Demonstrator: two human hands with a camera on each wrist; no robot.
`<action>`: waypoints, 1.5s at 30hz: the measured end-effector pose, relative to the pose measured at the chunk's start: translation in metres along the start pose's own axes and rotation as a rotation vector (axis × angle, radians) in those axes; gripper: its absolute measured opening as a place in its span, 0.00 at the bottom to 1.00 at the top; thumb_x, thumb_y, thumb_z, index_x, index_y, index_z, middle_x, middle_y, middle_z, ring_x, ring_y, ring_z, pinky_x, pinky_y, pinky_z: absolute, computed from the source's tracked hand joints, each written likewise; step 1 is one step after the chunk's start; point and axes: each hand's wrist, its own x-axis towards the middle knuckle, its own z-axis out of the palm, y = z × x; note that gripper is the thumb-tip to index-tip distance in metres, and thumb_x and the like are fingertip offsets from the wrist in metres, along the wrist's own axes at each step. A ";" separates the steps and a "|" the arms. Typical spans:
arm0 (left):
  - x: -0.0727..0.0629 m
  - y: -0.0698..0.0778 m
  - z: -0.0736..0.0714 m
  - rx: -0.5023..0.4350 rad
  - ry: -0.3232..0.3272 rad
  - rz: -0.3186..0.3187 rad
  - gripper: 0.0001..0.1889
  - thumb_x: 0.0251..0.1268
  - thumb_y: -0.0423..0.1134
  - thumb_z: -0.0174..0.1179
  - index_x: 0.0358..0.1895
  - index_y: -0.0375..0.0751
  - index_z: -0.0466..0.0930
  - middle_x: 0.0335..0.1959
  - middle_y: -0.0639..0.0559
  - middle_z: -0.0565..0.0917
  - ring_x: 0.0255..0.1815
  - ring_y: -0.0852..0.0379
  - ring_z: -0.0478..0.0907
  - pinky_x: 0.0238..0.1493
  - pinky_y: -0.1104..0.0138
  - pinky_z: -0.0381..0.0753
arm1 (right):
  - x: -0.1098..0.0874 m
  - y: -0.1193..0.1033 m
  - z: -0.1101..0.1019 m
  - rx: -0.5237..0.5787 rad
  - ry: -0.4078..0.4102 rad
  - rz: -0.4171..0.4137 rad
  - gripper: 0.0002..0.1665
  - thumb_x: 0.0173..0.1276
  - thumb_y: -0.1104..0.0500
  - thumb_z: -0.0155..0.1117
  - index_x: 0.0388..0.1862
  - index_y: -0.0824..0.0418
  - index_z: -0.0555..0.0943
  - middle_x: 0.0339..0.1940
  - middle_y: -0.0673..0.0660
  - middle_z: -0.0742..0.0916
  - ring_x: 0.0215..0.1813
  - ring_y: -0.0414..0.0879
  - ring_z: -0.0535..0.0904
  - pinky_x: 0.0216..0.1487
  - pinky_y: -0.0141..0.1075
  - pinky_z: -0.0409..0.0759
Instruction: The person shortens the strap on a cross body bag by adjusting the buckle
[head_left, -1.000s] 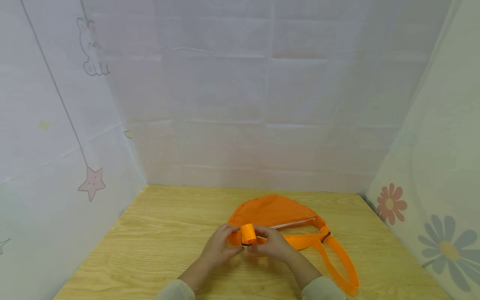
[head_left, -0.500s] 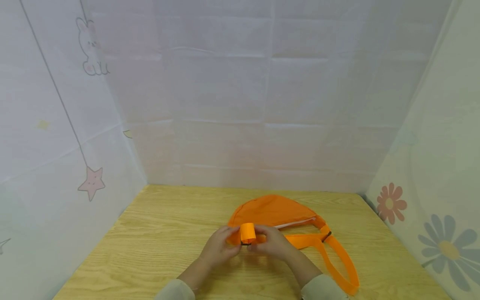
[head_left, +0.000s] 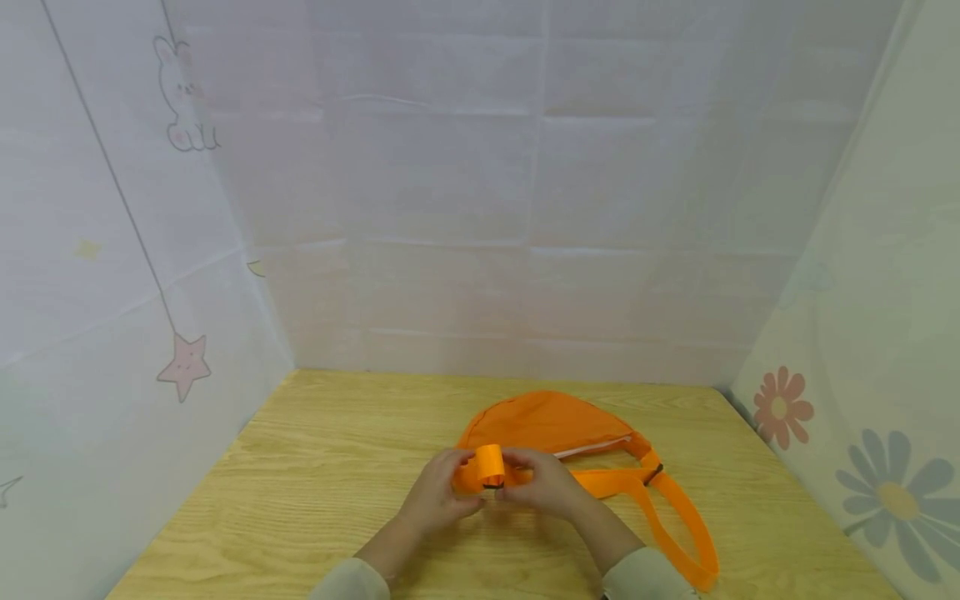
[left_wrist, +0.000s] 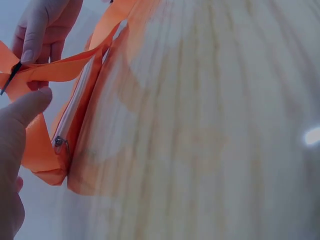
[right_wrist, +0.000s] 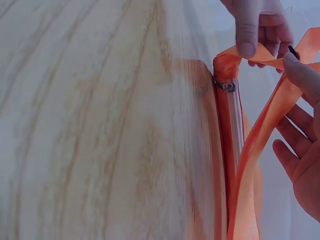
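An orange waist bag [head_left: 547, 421] lies on the table, its zipper [right_wrist: 234, 115] edge facing me in the head view. Just in front of it, both hands hold its orange strap. My left hand [head_left: 437, 492] grips the strap on the left, thumb laid over the webbing in the right wrist view. From the right, my right hand [head_left: 551, 487] pinches the strap beside a small black slider buckle [right_wrist: 293, 52]. A loop of strap [head_left: 491, 463] stands up between the hands. Fingers behind the webbing are partly hidden.
More strap [head_left: 686, 521] trails in a loop to the right, with a second black slider [head_left: 652, 473] on it. The wood-grain table [head_left: 300, 483] is bounded by pale printed sheets [head_left: 450, 208] at the back and sides.
The standing strap loop has shifted slightly left between the hands, and the buckle with it. Both hands stay almost in place; the bag lies as before.
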 end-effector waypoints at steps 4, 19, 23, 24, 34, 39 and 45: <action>-0.002 -0.002 0.003 0.051 0.025 -0.054 0.30 0.44 0.44 0.78 0.50 0.40 0.74 0.45 0.48 0.79 0.46 0.52 0.75 0.50 0.59 0.77 | 0.000 0.000 0.000 0.026 -0.002 -0.006 0.33 0.61 0.52 0.73 0.64 0.57 0.77 0.60 0.57 0.84 0.61 0.59 0.77 0.59 0.63 0.73; 0.002 -0.004 0.008 0.220 0.119 -0.035 0.24 0.44 0.42 0.77 0.43 0.42 0.74 0.38 0.52 0.77 0.41 0.55 0.73 0.45 0.60 0.77 | 0.001 0.001 0.002 0.096 -0.003 0.006 0.30 0.61 0.52 0.73 0.63 0.52 0.78 0.59 0.54 0.85 0.63 0.60 0.77 0.61 0.64 0.71; 0.001 -0.004 0.006 0.146 0.136 -0.067 0.21 0.46 0.38 0.76 0.44 0.40 0.77 0.39 0.52 0.77 0.43 0.56 0.73 0.47 0.62 0.79 | 0.000 0.003 0.000 0.080 0.009 0.019 0.29 0.61 0.51 0.73 0.62 0.51 0.78 0.58 0.53 0.85 0.63 0.60 0.77 0.60 0.65 0.71; 0.001 -0.003 0.005 0.129 0.135 -0.068 0.20 0.47 0.37 0.75 0.44 0.40 0.78 0.39 0.52 0.77 0.43 0.56 0.73 0.48 0.62 0.80 | -0.001 0.003 0.000 0.078 0.010 0.020 0.30 0.61 0.51 0.73 0.62 0.50 0.78 0.58 0.53 0.85 0.63 0.60 0.77 0.60 0.65 0.71; 0.001 -0.002 -0.004 -0.003 0.138 0.159 0.23 0.48 0.34 0.75 0.50 0.35 0.82 0.41 0.49 0.78 0.41 0.56 0.78 0.44 0.68 0.82 | -0.001 0.005 0.000 0.064 0.003 -0.026 0.25 0.61 0.53 0.73 0.57 0.51 0.81 0.57 0.54 0.85 0.63 0.61 0.77 0.61 0.63 0.72; 0.001 -0.002 -0.006 -0.027 0.127 0.203 0.24 0.48 0.33 0.75 0.52 0.34 0.82 0.41 0.48 0.78 0.40 0.56 0.78 0.43 0.69 0.82 | 0.000 0.005 0.002 0.055 -0.002 -0.034 0.25 0.60 0.52 0.74 0.57 0.51 0.81 0.57 0.54 0.85 0.63 0.61 0.77 0.60 0.62 0.73; 0.003 -0.001 -0.007 -0.056 0.090 0.211 0.25 0.48 0.32 0.75 0.52 0.33 0.81 0.41 0.47 0.78 0.39 0.55 0.78 0.42 0.69 0.81 | 0.002 0.004 0.003 0.029 -0.013 -0.053 0.23 0.59 0.50 0.74 0.54 0.50 0.83 0.56 0.52 0.86 0.62 0.60 0.78 0.59 0.61 0.74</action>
